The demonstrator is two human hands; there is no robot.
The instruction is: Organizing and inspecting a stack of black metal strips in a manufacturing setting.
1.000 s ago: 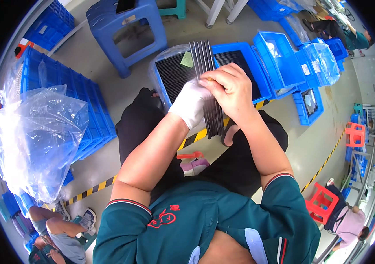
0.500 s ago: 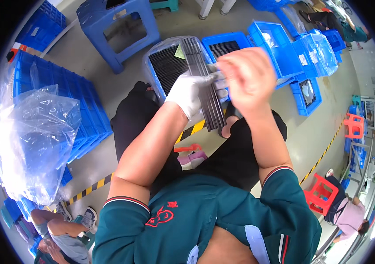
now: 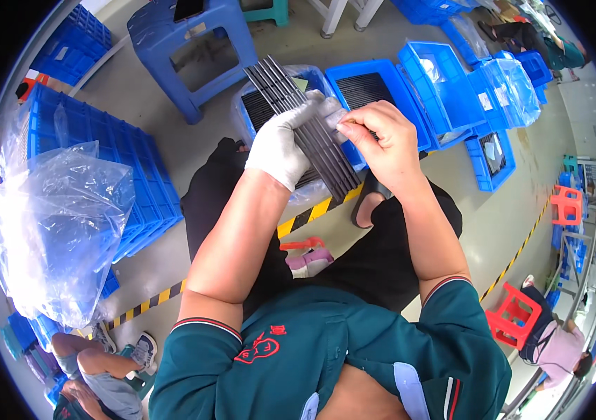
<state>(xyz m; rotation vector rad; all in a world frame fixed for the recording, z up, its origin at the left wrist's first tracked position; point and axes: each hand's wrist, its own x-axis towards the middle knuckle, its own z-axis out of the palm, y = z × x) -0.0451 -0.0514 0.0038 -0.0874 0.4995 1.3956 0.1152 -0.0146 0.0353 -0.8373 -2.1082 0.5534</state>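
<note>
My left hand (image 3: 277,148), in a white glove, is closed around a bundle of long, thin black strips (image 3: 329,168). The strips lie side by side and slant from upper left to lower right. My bare right hand (image 3: 390,145) is pinched, thumb against fingers, right by the gloved fingertips. Whatever sits in that pinch is too small to name. Beneath the bundle stands a plastic-lined blue crate (image 3: 240,119) filled with similar black strips, partly hidden by my left hand. A second blue crate (image 3: 357,68) beside it also contains dark strips.
More blue crates (image 3: 445,84) stand to the right. On the left rise stacked blue crates (image 3: 140,161) with a clear plastic bag (image 3: 60,224) over them. A blue stool (image 3: 147,49) stands ahead. Other people sit at lower left and lower right, near a red stool (image 3: 511,318).
The strip bundle has tilted further, its upper end swinging left. My right hand, blurred before, has come down and now pinches beside the gloved fingertips.
</note>
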